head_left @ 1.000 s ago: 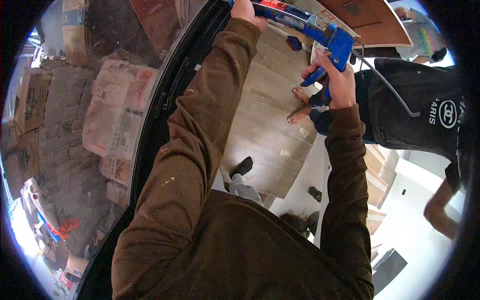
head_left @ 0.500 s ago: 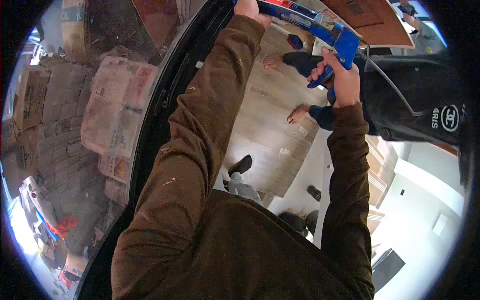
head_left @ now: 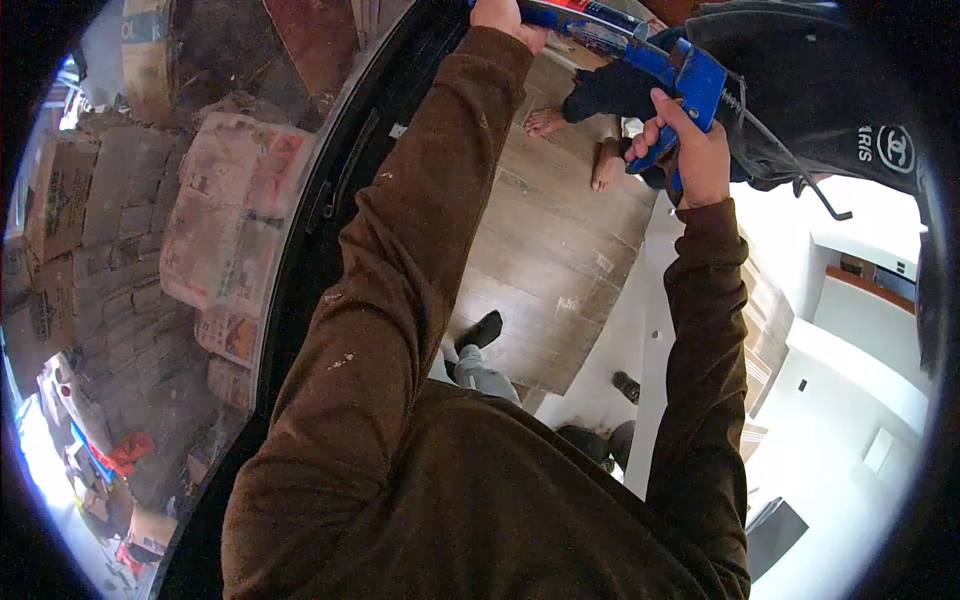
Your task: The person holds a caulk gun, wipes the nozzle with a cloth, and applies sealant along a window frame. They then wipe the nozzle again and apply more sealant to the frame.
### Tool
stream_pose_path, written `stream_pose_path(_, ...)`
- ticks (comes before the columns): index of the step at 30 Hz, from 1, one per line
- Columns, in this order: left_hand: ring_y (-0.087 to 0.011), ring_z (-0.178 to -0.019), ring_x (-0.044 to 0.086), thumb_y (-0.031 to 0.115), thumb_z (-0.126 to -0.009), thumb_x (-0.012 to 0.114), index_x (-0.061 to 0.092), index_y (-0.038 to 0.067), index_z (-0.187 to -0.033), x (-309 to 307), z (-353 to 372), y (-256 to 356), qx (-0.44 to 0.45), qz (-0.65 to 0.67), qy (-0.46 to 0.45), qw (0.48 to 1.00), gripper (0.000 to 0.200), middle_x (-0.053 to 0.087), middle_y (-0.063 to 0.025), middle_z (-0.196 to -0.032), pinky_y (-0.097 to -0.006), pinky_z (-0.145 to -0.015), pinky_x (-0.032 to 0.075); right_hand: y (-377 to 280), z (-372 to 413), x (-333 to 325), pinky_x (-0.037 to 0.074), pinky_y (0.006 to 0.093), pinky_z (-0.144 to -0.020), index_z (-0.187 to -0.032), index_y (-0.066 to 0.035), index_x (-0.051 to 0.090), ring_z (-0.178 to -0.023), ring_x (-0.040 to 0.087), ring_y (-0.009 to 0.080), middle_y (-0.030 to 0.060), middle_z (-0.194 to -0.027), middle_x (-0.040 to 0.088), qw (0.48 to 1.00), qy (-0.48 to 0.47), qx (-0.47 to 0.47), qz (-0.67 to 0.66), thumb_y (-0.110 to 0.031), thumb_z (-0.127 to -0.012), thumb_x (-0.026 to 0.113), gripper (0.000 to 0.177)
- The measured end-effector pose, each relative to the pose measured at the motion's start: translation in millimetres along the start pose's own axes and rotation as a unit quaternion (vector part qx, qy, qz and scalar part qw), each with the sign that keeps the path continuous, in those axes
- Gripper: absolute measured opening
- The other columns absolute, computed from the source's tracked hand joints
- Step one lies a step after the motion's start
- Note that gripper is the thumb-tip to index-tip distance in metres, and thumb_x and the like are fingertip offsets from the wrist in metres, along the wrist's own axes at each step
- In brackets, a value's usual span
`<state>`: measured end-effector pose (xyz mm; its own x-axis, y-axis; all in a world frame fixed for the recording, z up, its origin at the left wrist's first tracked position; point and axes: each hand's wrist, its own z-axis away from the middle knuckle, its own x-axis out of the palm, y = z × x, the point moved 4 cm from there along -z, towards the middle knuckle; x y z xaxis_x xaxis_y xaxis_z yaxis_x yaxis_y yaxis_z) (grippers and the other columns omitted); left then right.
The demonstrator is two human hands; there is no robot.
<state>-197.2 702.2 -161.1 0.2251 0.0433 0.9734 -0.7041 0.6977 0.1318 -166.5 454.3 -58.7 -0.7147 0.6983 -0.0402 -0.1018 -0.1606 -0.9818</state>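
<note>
A blue caulking gun (head_left: pixel 700 85) with a tube (head_left: pixel 600 18) lying in its frame crosses the top of the head view. My right hand (head_left: pixel 700 155) is wrapped round its handle and trigger. At the front part of the gun, near the dark frame edge, my left hand (head_left: pixel 508 20) is closed round the barrel, its fingers partly cut off by the top of the view. A bent metal rod (head_left: pixel 790 160) sticks out behind the gun. The nozzle tip is out of view.
On the left a dark frame (head_left: pixel 350 170) holds a glass pane, with stacked cartons (head_left: pixel 235 205) seen through it. A person in dark clothes (head_left: pixel 820 90) is bent over at the upper right, bare feet on the tiled floor (head_left: pixel 550 250). White walls (head_left: pixel 850 400) are at the right.
The other person has leaned further in and shifted a foot, covering the brown wooden panel at the top. My right hand and the gun's rear have moved slightly right.
</note>
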Motion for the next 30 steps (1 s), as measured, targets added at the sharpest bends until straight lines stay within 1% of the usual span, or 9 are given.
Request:
stream_pose_path(5,-0.0307,-0.090,0.059,0.017,-0.092,0.054,0.041,0.004,-0.102,-3,-1,1,0.002,-0.008,0.043,0.999,0.021,0.049,-0.0159,-0.098,-0.0455,-0.079,0.056,2,-1,1,0.051,0.0423,-0.056,-0.077,-0.002,0.052,-0.054,0.058,0.0243,0.0102,-0.062,0.054,1.000,-0.002,0.004,-0.010,-0.019,-0.090,0.068,0.026)
stream_pose_path(8,-0.0306,-0.088,0.059,0.017,-0.091,0.054,0.041,0.004,-0.102,-2,-1,2,0.005,-0.004,0.049,0.999,0.021,0.050,-0.0157,-0.097,-0.0444,-0.078,0.056,3,-4,-1,0.050,0.0424,-0.056,-0.077,-0.002,0.052,-0.054,0.058,0.0245,0.0105,-0.062,0.054,1.000,-0.011,0.004,0.009,-0.018,-0.090,0.068,0.026)
stream_pose_path(14,-0.0296,-0.085,0.059,0.018,-0.092,0.053,0.043,0.006,-0.102,2,7,3,0.013,-0.060,0.041,0.997,0.019,0.050,-0.0148,-0.096,-0.0457,-0.078,0.056,4,-6,-3,0.051,0.0424,-0.056,-0.078,-0.002,0.053,-0.054,0.057,0.0241,0.0102,-0.062,0.054,1.000,-0.006,0.008,0.005,-0.018,-0.089,0.069,0.026)
stream_pose_path(17,-0.0288,-0.087,0.059,0.022,-0.095,0.051,0.044,0.007,-0.104,-1,3,3,0.019,-0.084,0.008,0.996,0.019,0.052,-0.0139,-0.100,-0.0449,-0.078,0.055,4,-4,-4,0.051,0.0424,-0.056,-0.079,-0.001,0.053,-0.054,0.057,0.0239,0.0100,-0.062,0.053,1.000,-0.004,0.009,0.003,-0.018,-0.089,0.069,0.025)
stream_pose_path(20,-0.0280,-0.091,0.059,0.025,-0.097,0.051,0.045,0.007,-0.108,-6,6,5,-0.010,-0.067,0.038,0.997,0.021,0.053,-0.0126,-0.105,-0.0428,-0.080,0.054,2,0,0,0.051,0.0422,-0.056,-0.079,-0.001,0.053,-0.054,0.057,0.0238,0.0101,-0.063,0.053,1.000,0.005,0.006,0.013,-0.018,-0.089,0.069,0.025)
stream_pose_path(23,-0.0276,-0.094,0.059,0.026,-0.098,0.051,0.046,0.007,-0.110,-10,3,3,-0.001,-0.012,0.025,1.000,0.023,0.054,-0.0119,-0.107,-0.0416,-0.082,0.053,1,4,5,0.052,0.0416,-0.056,-0.079,-0.002,0.053,-0.054,0.057,0.0237,0.0098,-0.062,0.053,1.000,-0.012,-0.020,0.003,-0.018,-0.089,0.069,0.025)
stream_pose_path(26,-0.0279,-0.094,0.060,0.023,-0.097,0.052,0.045,0.006,-0.109,-8,8,3,-0.023,-0.006,0.037,0.999,0.022,0.054,-0.0121,-0.107,-0.0419,-0.082,0.053,4,6,5,0.052,0.0412,-0.055,-0.078,-0.003,0.052,-0.054,0.058,0.0236,0.0094,-0.062,0.054,1.000,-0.012,0.006,-0.018,-0.018,-0.089,0.069,0.025)
stream_pose_path(29,-0.0274,-0.093,0.060,0.021,-0.096,0.052,0.045,0.006,-0.109,-1,15,5,0.002,-0.028,0.052,0.998,0.021,0.054,-0.0123,-0.107,-0.0409,-0.080,0.054,4,5,6,0.052,0.0411,-0.056,-0.078,-0.003,0.052,-0.053,0.058,0.0234,0.0091,-0.061,0.054,1.000,-0.001,0.004,0.007,-0.018,-0.089,0.069,0.025)
stream_pose_path(30,-0.0274,-0.092,0.060,0.021,-0.096,0.053,0.045,0.006,-0.109,0,17,5,-0.001,-0.029,0.052,0.998,0.021,0.054,-0.0125,-0.107,-0.0410,-0.080,0.054,5,4,6,0.052,0.0403,-0.054,-0.082,-0.001,0.054,-0.053,0.059,0.0229,0.0088,-0.061,0.055,1.000,0.000,-0.002,0.005,-0.019,-0.088,0.069,0.024)
